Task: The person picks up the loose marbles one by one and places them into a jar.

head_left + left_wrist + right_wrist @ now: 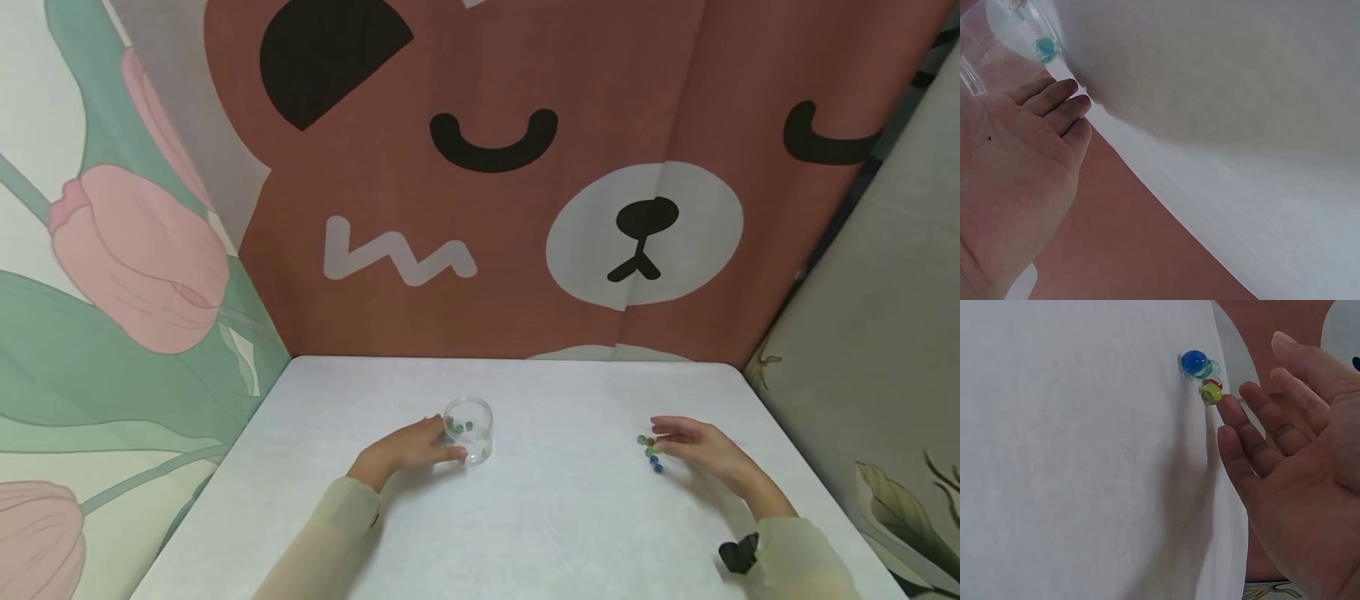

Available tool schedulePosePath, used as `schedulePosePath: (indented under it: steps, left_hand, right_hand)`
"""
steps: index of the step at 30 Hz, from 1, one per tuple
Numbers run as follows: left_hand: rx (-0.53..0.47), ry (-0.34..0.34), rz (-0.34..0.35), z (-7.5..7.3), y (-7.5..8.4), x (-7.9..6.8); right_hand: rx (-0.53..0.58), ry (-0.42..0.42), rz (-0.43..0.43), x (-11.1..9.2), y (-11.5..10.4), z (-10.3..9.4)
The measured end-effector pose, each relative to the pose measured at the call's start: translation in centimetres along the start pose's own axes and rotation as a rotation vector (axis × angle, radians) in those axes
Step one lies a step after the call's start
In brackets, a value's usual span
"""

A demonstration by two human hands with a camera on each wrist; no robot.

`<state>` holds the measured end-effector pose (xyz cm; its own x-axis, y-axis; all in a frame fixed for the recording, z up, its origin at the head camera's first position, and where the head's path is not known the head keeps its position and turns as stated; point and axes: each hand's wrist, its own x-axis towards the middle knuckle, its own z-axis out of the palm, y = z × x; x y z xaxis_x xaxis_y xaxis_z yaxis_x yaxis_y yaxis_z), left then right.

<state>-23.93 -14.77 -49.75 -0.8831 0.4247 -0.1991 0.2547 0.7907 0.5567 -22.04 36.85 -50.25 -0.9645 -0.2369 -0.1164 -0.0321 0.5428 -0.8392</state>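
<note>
Currently, left hand (405,448): is grasping the clear cup (477,446), its fingers lying along the left and far side, its thumb bearing on the near side.
Cup location: is resting at the fingertips of the left grip, above the white table (555,517).
Cup contents: small marbles (469,426) are lying inside; the left wrist view is showing one green-blue, just beyond the fingertips.
Left thumb: is showing in the head view, not in the left wrist view.
Right hand (708,454): is released, its fingers spreading loosely.
Loose marbles (650,452): are lying just beyond the right fingertips, well apart from the left grip; the head view is separating two blue ones, which are overlapping in the right wrist view.
Fingertip contact: the yellow-green marble (1212,394) is sitting close; touching cannot be told.
Backdrop (495,321): is hanging beyond both hands.
</note>
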Motion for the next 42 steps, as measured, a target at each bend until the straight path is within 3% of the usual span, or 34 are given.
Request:
schedulePosePath:
  steps: [10,25,42]
  left_hand:
    - [0.009,-0.009,0.0,0.2,-0.1,0.2]
    - [0.004,-0.009,-0.009,0.1,0.2,0.2]
    - [0.026,-0.009,-0.007,0.0,0.0,0.2]
  right_hand:
    - [-0.069,0.01,0.063,0.3,0.6,0.4]
    - [-0.223,0.041,0.065,1.8,1.4,1.0]
    - [-0.29,0.106,0.063,1.9,1.0,1.4]
